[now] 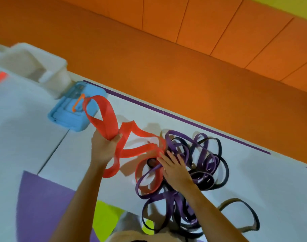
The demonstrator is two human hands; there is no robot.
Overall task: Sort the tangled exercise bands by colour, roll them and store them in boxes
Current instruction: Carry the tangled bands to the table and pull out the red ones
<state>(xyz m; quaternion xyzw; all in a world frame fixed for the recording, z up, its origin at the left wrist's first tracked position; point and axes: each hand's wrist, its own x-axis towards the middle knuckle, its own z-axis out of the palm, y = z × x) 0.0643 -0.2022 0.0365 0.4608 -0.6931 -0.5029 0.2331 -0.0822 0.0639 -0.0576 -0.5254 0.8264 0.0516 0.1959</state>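
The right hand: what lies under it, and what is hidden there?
Under the right hand lies the tangle of purple and black bands; the red band runs toward its fingers. Where the red band ends beneath the palm is covered and cannot be seen.

1. left hand point(103, 148), bare forearm reaching in from the near edge, fingers and thumb curled round a red band point(112, 117).
2. right hand point(175, 170), just to its right, palm down, fingers straight and spread.
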